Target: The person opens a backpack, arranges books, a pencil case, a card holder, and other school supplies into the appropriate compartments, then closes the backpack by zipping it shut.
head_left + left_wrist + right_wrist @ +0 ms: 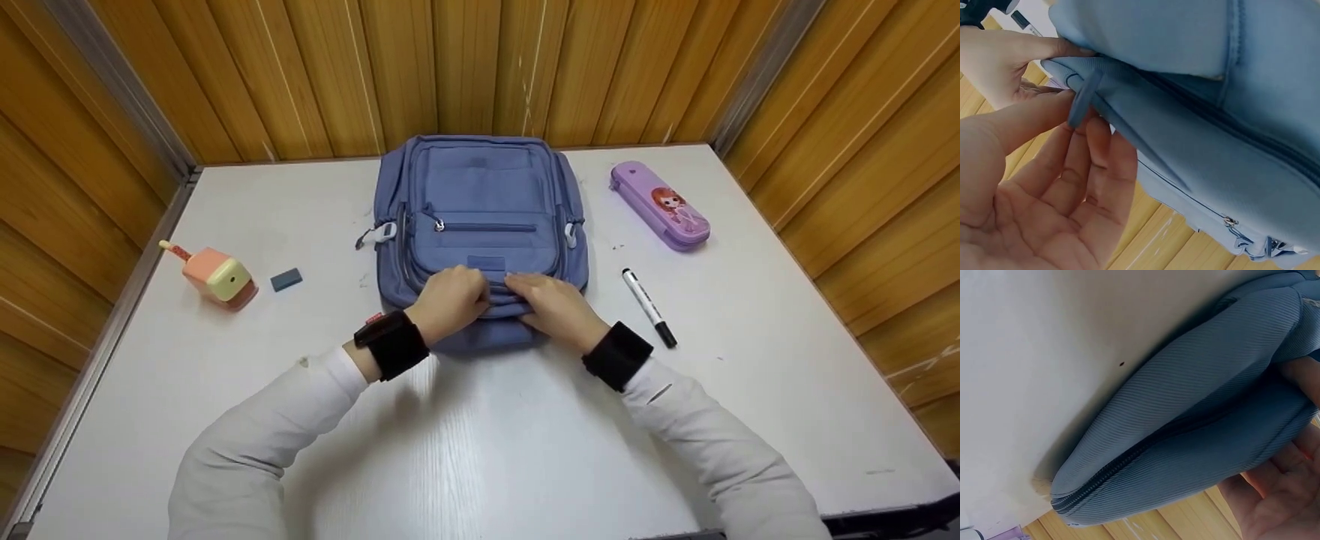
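Observation:
A blue backpack [487,187] lies on the table with its front pocket side up. At its near end my left hand [452,296] pinches a blue zipper pull [1085,101] between thumb and fingers, as the left wrist view shows. Beside it my right hand [559,309] grips a fold of the backpack's fabric, thumb on one side and fingers on the other. In the right wrist view a dark zipper [1112,469] runs along the bag's edge near this hand. The hands are close together, and the head view hides the fingertips of the left.
To the left are a pink and yellow pencil sharpener [221,277], with a pencil in it, and a dark eraser [286,280]. A purple pencil case [660,204] and a white marker [646,304] lie to the right. Wood-patterned walls [465,67] enclose the white table [450,450].

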Motion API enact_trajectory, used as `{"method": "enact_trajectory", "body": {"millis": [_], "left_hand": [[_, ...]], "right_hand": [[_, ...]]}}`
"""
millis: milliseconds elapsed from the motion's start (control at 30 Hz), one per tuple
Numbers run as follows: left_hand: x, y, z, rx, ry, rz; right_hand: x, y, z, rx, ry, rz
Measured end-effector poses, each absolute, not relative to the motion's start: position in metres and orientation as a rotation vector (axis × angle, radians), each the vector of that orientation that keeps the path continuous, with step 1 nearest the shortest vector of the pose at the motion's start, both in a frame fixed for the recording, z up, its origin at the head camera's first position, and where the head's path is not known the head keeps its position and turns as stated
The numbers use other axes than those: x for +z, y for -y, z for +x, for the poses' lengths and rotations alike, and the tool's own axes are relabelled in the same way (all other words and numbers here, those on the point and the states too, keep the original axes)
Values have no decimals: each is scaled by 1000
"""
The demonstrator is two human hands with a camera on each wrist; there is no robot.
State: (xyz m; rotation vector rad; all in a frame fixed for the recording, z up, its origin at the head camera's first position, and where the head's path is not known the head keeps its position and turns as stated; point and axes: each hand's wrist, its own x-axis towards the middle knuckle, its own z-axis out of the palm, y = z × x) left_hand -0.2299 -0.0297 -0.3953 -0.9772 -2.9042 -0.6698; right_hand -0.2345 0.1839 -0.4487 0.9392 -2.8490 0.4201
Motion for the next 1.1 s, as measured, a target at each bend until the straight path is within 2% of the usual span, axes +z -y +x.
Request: {"method": "enact_trajectory", "body": {"millis": [333, 533, 700, 900, 1100], "left_hand": [[-387, 36, -230, -796, 2935, -1014], [-385, 46, -238, -783, 2921, -914], [-393, 60, -251, -648, 2908, -863], [-408, 73, -256, -333, 2917, -986], [-413, 74, -252, -224, 2921, -1040]], "right_hand": [[-447, -183, -234, 418, 2858, 940], [-446, -183, -234, 387, 2879, 949], [-445, -183, -236, 378, 2891, 935], [-445, -182, -235, 397, 2896, 935], [-445, -183, -234, 376, 2898, 924]]}}
